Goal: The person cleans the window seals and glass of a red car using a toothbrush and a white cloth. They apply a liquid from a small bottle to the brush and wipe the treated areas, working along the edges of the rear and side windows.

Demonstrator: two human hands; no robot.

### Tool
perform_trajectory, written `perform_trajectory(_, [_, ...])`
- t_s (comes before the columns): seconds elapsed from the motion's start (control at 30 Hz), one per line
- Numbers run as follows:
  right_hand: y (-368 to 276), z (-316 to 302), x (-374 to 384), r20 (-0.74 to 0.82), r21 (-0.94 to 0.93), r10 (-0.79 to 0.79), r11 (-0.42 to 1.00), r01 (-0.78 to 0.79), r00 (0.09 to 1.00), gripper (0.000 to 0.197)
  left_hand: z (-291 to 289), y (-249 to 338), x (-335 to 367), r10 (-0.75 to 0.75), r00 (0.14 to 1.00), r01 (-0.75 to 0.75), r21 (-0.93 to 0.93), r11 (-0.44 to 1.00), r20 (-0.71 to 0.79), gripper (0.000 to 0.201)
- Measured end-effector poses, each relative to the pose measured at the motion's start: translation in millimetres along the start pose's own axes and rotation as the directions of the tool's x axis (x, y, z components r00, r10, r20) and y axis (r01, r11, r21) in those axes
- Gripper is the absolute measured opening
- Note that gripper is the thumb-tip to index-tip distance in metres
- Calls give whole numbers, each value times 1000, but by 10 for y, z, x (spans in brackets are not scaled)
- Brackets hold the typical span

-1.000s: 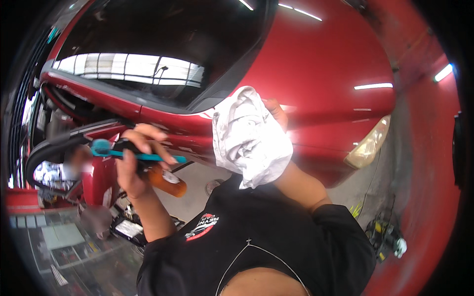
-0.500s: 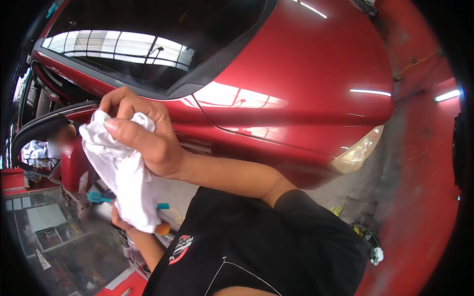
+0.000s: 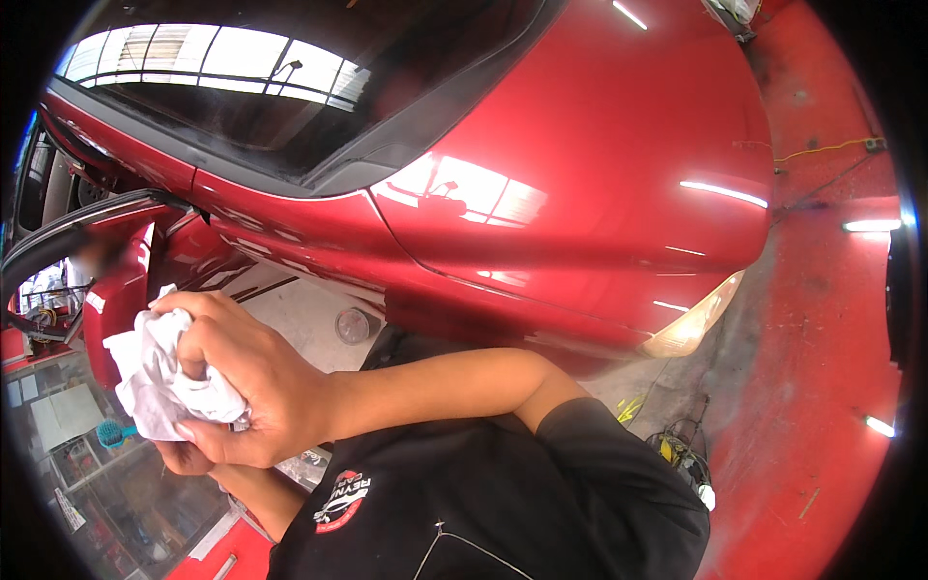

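Note:
My right hand is closed round a crumpled white cloth, in front of the open car door. Low behind the cloth, my left hand is mostly hidden, with its forearm coming up from below. Beside it pokes out the round bristled head of a teal brush, whose handle is covered by the hands and cloth. The brush lies across the left hand's grip in the earlier frame. Both hands are close together, apart from the red car.
The open car door stands at left. A glass-topped case is below it. A clear round container rests on the pale floor beside the car. Cables lie at lower right, and a yellow cord crosses the red floor.
My right hand has moved down and left, bunching the cloth that hung loose. The orange-capped thing near my left hand is now out of sight. The view has shifted slightly.

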State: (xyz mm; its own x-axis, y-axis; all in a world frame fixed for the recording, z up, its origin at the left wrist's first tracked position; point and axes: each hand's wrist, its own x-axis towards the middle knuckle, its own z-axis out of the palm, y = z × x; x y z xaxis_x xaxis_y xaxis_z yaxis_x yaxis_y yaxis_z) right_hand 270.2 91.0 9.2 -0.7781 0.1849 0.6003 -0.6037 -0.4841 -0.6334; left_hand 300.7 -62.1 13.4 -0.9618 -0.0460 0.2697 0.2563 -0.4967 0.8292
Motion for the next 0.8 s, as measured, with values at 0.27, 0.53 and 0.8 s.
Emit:
perform_trajectory(0.27, [272,-621,459,42,-153,59,987,-52,997,51,-312,-212,592,-99,995,100,168,981,-17,58])
perform_trajectory(0.53, [182,-2621,1890,469,-846,211,386,368,857,40,-37,-465,1434,-103,946,38,211,977,308,27])
perform_trajectory(0.8, [304,-3459,2043,337,-891,749,57,451,571,20,-192,-530,1483,-140,959,95,186,978,248,31])
